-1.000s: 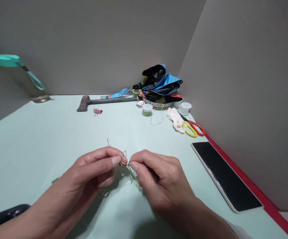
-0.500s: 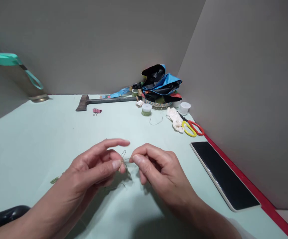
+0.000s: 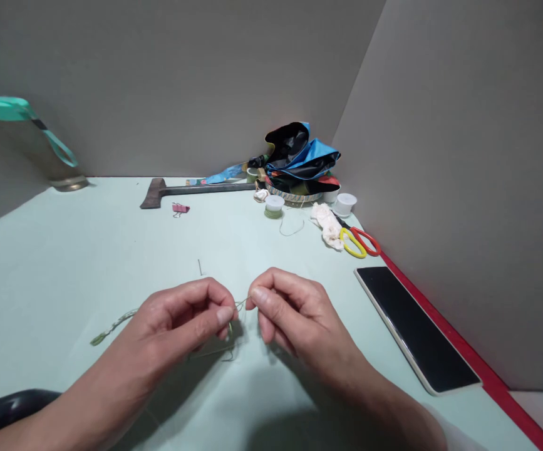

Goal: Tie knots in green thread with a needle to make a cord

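Thin green thread runs between my two hands, looped near the left fingertips. My left hand pinches it between thumb and forefinger. Facing it, my right hand is closed, thumb and forefinger pressed on the thread's other part. Loose green strands hang below the left fingers and show over the table. From behind my left wrist a braided cord comes out, ending in a green tassel; its middle is hidden by the hand. A short piece of thread lies just beyond the left hand.
Ahead lie a hatchet, a pink binder clip, a green thread spool and a blue-black pouch. Scissors and a phone are on the right. A black object sits at lower left.
My left forefinger, raised before, has come down onto the thumb and thread. The left hand has turned slightly, showing more of the braided cord. My right hand keeps its pinch.
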`<state>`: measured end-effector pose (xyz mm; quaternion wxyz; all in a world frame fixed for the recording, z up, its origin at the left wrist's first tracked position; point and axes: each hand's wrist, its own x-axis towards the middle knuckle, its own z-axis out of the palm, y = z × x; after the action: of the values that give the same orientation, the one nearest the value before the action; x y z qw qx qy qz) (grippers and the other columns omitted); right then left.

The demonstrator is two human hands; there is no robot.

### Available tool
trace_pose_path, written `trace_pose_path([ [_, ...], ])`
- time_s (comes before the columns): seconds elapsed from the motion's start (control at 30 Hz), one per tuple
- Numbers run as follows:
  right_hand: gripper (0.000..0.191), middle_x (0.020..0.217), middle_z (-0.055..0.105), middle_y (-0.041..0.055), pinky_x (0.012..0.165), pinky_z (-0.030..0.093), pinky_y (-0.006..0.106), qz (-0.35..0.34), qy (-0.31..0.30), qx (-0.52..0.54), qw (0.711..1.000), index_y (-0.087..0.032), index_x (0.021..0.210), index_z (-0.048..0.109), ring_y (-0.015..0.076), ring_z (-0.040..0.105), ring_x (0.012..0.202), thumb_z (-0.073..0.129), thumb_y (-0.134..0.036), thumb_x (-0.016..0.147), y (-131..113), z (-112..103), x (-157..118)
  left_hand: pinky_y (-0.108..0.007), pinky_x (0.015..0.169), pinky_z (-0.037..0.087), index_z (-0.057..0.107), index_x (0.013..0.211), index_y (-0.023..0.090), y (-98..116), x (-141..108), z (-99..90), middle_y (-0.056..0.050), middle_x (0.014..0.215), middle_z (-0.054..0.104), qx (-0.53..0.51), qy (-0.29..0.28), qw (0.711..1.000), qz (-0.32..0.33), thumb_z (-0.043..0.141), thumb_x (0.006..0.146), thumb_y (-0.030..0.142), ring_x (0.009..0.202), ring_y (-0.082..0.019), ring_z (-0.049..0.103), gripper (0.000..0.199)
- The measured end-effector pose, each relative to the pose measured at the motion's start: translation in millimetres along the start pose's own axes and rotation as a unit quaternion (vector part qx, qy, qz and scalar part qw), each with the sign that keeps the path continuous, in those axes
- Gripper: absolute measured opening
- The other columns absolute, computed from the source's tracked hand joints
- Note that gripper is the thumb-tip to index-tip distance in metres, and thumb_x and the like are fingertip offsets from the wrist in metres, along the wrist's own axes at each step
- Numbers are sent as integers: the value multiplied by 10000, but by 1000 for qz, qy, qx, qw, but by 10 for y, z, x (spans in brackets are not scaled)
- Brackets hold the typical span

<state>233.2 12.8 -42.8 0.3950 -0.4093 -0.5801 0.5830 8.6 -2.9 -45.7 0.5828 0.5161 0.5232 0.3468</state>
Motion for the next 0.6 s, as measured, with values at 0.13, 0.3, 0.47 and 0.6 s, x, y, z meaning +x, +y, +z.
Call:
trace_pose_path([
  [0.13, 272, 628, 590, -81, 522, 197, 280, 51, -33, 142, 988, -219, 892, 760, 84, 278, 517, 833, -434, 1041, 17, -42, 12, -318, 638, 314, 870, 790, 283, -2, 31, 27, 12, 734, 561, -8, 7, 1000, -7, 974, 875, 496, 733, -207, 353, 253],
  [0.3, 289, 587, 477, -119, 501, 113, 288, 50, -42, 206, 976, -213, 907, 773, 68, 144, 491, 837, -480, 996, 54, -88, 49, -335, 681, 343, 814, 737, 264, 53, 62, 29, -3, 761, 579, 3, 35, 999, -28, 1002, 768, 599, 772, -224, 410, 386],
  [0.47, 271, 608, 535, -104, 494, 108, 276, 46, -57, 229, 971, -197, 931, 804, 54, 141, 483, 847, -454, 1004, 69, -88, 58, -375, 777, 366, 782, 690, 289, 104, 67, 37, -15, 831, 630, 16, 53, 998, -11, 1017, 735, 623, 863, -268, 482, 411],
  [0.6, 262, 603, 525, -111, 490, 106, 267, 41, -51, 237, 969, -195, 931, 807, 51, 129, 485, 872, -435, 1011, 73, -95, 66, -380, 771, 359, 799, 721, 293, 72, 62, 43, -14, 818, 632, -1, 41, 999, -17, 1017, 753, 620, 854, -267, 472, 394],
])
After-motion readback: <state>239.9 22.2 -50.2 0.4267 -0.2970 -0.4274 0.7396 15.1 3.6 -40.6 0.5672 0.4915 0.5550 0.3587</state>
